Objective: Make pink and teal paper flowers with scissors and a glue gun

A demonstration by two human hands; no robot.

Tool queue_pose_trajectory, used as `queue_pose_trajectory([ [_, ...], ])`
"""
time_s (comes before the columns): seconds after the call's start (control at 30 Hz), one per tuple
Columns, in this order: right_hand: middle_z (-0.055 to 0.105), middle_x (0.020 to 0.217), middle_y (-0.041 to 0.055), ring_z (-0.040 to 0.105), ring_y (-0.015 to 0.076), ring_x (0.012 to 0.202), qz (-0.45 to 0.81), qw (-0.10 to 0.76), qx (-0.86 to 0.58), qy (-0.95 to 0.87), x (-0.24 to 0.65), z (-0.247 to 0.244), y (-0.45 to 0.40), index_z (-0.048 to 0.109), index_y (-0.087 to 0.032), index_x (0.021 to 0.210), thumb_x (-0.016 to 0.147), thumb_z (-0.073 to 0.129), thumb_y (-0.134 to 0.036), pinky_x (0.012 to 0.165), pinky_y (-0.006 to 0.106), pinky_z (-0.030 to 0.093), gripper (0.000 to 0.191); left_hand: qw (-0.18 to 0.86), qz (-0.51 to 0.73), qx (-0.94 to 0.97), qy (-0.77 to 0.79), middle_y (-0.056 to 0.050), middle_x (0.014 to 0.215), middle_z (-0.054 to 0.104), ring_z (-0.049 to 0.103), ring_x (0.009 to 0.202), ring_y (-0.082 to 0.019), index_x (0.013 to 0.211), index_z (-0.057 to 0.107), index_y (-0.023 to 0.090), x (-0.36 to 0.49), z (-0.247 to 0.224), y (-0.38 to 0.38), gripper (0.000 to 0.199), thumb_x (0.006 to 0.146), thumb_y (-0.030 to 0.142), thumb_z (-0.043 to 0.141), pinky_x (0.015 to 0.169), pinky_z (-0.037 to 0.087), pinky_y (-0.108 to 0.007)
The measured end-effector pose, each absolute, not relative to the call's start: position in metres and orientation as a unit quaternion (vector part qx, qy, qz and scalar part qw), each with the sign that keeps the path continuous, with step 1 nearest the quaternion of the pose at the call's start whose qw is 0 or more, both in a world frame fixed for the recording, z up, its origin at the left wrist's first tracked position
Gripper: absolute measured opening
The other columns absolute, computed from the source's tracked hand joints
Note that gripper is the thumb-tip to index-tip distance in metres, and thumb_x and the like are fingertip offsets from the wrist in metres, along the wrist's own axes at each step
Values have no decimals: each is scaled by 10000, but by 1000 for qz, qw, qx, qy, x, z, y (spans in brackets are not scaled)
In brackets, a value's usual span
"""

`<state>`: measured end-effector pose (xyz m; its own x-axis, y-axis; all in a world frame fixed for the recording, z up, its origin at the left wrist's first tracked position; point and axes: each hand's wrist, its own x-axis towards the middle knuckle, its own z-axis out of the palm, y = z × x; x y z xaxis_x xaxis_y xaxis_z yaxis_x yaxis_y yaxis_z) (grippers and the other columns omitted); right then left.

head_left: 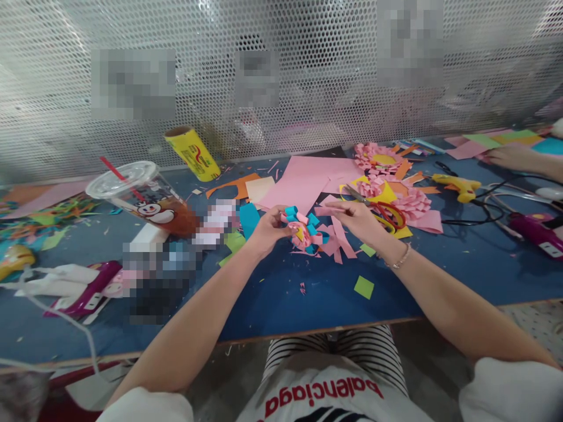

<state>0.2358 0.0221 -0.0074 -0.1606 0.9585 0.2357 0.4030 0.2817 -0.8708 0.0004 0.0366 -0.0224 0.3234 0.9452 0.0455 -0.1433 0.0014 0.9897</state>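
My left hand is closed on the left edge of a paper flower with pink and blue looped petals and a yellow middle. To its right, my right hand pinches a pink paper strip between thumb and fingers. Loose pink strips lie on the blue table just below that hand. Scissors with red and yellow handles rest beside my right hand, their blades partly behind it. A blue paper piece is close to my left hand.
A drink cup with a red straw and a yellow tube stand at the left. Pink paper flowers, a yellow glue gun and its cords occupy the right. Another person's hand is at the far right. A perforated metal panel borders the back.
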Motion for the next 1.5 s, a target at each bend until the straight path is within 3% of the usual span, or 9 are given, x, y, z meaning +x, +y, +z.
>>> queue_pose_trajectory([
  [0.1,697,1046,59,635,182,903,293,417,-483,-712,233,-5,17,685,-201,1058,790,467,-135,770,344,509,352,578,440,586,360,-13,798,622,599,718,-123,895,572,147,-1,-25,37,355,609,215,770,643,490,-258],
  [0.2,691,1070,74,645,194,934,229,405,-468,-752,230,-6,11,667,-173,1092,797,439,-90,814,369,525,382,493,458,655,344,2,791,583,579,735,-115,874,568,163,-3,-24,37,287,650,198,743,657,470,-254],
  [0.43,668,1133,70,613,189,1012,0,415,-376,-829,236,0,2,555,-187,1256,863,393,-45,931,413,494,448,82,463,853,228,-15,837,579,565,817,-122,738,554,193,-5,-10,30,138,747,76,626,728,459,-281],
  [0.57,645,1194,29,602,162,1035,-50,407,-322,-853,243,6,1,520,-237,1292,887,414,-59,943,391,493,454,-31,457,872,174,-14,865,599,570,868,-139,793,565,223,-5,-11,27,161,761,75,619,750,471,-305],
  [0.7,655,1171,31,563,169,1133,-23,404,-307,-861,244,7,-2,556,-233,1260,895,429,-84,992,408,477,414,6,443,874,200,-21,901,622,585,901,-148,789,584,240,-6,-16,25,90,795,155,612,785,487,-322],
  [0.83,591,1277,26,508,170,1228,58,363,-295,-882,242,6,-5,551,-249,1267,908,409,-114,1069,426,423,409,93,409,868,266,-39,909,648,591,925,-169,719,610,244,-6,-17,23,101,818,258,597,860,475,-361],
  [1.1,636,1196,48,575,201,1126,118,324,-300,-889,237,6,-7,604,-240,1197,878,446,-134,1024,449,437,371,219,434,818,307,-57,909,674,623,906,-188,695,609,229,-1,-13,21,78,742,246,668,856,481,-378],
  [1.3,682,1002,58,623,182,900,190,328,-369,-848,232,5,-8,621,-207,1151,837,424,-113,809,338,491,382,294,439,764,369,-50,906,671,622,875,-178,831,622,200,7,-5,12,146,699,139,641,813,478,-335],
  [1.5,598,739,-9,510,92,632,371,338,-408,-763,228,8,-5,615,-172,954,794,465,-146,587,230,406,221,432,441,668,416,-26,860,643,597,792,-151,993,617,173,12,-6,12,367,641,196,716,695,493,-271],
])
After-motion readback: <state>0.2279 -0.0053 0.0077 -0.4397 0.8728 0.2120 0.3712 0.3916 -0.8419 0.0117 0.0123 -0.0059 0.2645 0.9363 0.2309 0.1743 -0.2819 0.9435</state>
